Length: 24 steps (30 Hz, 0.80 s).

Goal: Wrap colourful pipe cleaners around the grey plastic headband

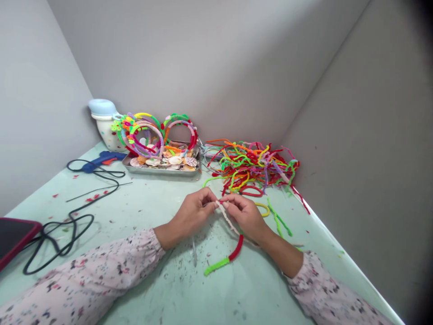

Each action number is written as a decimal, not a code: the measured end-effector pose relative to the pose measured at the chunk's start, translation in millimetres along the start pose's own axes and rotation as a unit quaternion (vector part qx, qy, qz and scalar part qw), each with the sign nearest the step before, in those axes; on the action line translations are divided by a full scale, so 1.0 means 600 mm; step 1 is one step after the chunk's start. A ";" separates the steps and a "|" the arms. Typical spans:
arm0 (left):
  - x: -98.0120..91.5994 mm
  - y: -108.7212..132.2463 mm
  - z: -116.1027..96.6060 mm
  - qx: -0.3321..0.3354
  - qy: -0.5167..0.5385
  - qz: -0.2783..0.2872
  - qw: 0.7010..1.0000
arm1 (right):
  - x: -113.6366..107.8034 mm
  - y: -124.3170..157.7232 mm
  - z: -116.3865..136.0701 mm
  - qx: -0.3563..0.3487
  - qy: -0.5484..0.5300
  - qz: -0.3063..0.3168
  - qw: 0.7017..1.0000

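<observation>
My left hand (198,210) and my right hand (245,214) meet at the middle of the table, their fingertips pinched on a pipe cleaner strip (228,221). The strip is pale near the fingers, then turns red and ends in bright green, curving down toward me. A bit of red shows between the two hands. Another pale strand passes under my right wrist. A thin metallic piece (194,252) lies on the table below my left hand.
Behind stand a metal tray (158,171) of shells with fuzzy rings, and a white cup (110,131). Tangled pipe cleaners (253,164) and red-handled scissors (252,191) lie at back right. A blue glue gun (101,161), black cable (72,216) and red-edged device (16,239) are left.
</observation>
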<state>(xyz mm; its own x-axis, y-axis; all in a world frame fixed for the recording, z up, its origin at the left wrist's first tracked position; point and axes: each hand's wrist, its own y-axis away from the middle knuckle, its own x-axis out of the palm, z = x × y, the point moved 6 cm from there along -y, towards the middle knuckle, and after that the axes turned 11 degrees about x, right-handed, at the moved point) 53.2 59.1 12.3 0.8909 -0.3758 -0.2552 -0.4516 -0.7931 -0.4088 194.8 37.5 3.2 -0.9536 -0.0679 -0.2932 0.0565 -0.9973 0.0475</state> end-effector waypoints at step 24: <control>-0.115 -0.001 0.065 -0.103 0.086 -0.295 0.946 | -0.001 -0.009 -0.011 0.050 -0.161 0.060 0.984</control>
<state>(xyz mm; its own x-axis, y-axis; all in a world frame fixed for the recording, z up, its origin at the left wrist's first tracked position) -10.2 104.1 -4.1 0.9879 0.1028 0.1165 0.1294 -0.9592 -0.2512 197.2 42.8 -3.0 -0.9870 -0.1562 0.0379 0.1604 -0.9737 0.1619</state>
